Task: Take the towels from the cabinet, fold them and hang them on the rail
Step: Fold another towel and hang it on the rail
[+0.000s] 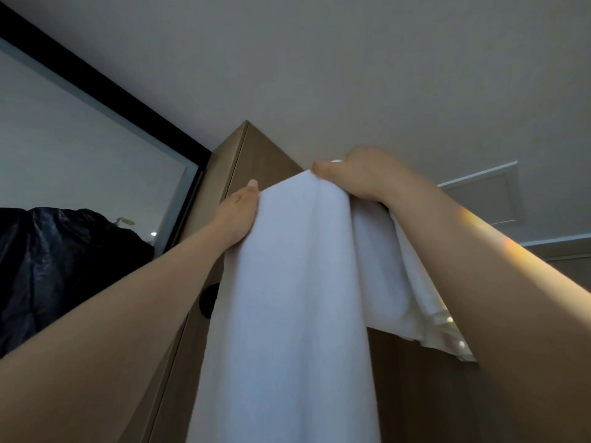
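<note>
The white ceiling (319, 59) fills the upper half of the view, which is tilted steeply upward. Below it, a white towel (287, 298) hangs in one long drape from the centre of the frame to the bottom edge. A second fold of it falls away to the right, behind your right forearm, and ends in a creased, layered hem. The towel is held up in the air in front of the tall wood-tone cabinet (256, 155), whose top corner meets the ceiling. No rail is in view.

To the left stands a glass panel (80, 139) in a black frame, and in front of its lower part sits a dark, glossy bundle (57, 266).

Both your arms are raised. Your left hand (238, 215) grips the towel's left top edge. The thumb lies along the near face of the cloth, and the fingers are hidden behind it. Your right hand (361, 177) holds the top of the towel higher up. Its thumb presses on the peak of the cloth, and its fingers are curled over the far side with fabric gathered under the palm.

A pale rectangular hatch (483, 193) is set in the ceiling at right. A round black fitting (208, 300) shows on the cabinet front, partly covered by the towel's left edge.
</note>
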Action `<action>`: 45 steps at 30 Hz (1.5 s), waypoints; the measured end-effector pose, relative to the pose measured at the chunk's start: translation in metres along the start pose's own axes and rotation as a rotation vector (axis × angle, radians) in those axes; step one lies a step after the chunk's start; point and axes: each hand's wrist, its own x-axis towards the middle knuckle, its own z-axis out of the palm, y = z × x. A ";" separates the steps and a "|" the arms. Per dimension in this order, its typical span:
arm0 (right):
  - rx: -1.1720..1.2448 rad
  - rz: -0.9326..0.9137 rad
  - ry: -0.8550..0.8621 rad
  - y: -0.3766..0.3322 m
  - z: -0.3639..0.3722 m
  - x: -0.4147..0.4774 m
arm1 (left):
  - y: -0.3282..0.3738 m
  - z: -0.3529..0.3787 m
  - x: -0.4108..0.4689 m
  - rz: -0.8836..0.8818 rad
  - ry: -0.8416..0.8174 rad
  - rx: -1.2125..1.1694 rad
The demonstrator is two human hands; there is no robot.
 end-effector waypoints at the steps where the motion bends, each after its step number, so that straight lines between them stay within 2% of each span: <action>1: -0.004 -0.003 0.007 0.000 0.000 0.000 | 0.001 0.001 0.000 0.016 0.030 0.007; 4: -0.022 -0.005 0.021 0.000 0.002 0.001 | -0.008 0.001 -0.018 0.114 0.178 0.041; 6: -0.035 -0.004 0.019 0.000 0.002 0.002 | -0.024 -0.001 -0.039 0.035 0.199 0.027; 8: -0.039 -0.002 0.019 -0.001 0.002 0.001 | -0.038 -0.002 -0.058 -0.104 0.090 -0.072; 12: -0.046 -0.032 0.013 0.000 0.001 -0.001 | -0.045 -0.004 -0.091 -0.419 -0.135 -0.511; 15: -0.050 -0.006 -0.010 -0.002 -0.001 -0.002 | -0.050 -0.007 -0.108 -0.477 -0.261 -0.676; 20: -0.080 0.027 0.021 -0.010 -0.004 -0.014 | -0.032 -0.010 -0.112 -0.519 -0.095 -0.765; 26: 0.238 -0.093 0.419 -0.016 0.006 -0.116 | -0.020 -0.018 -0.108 -0.475 -0.022 -0.761; 27: 0.277 -0.070 0.403 -0.016 0.010 -0.136 | -0.020 -0.019 -0.107 -0.472 -0.018 -0.757; 30: 0.509 0.103 0.041 -0.013 0.021 -0.163 | -0.020 -0.020 -0.105 -0.461 -0.010 -0.739; 32: 0.664 0.156 -0.085 -0.012 0.025 -0.157 | -0.020 -0.019 -0.101 -0.461 0.004 -0.709; 37: 0.456 0.038 0.176 -0.016 0.022 -0.112 | -0.014 -0.023 -0.059 -0.362 0.116 -0.521; 40: 0.395 0.020 0.266 -0.024 0.019 -0.084 | -0.005 -0.027 -0.025 -0.298 0.135 -0.444; 45: 0.225 0.039 0.327 -0.038 0.022 -0.066 | -0.015 -0.015 -0.012 -0.380 0.071 -0.418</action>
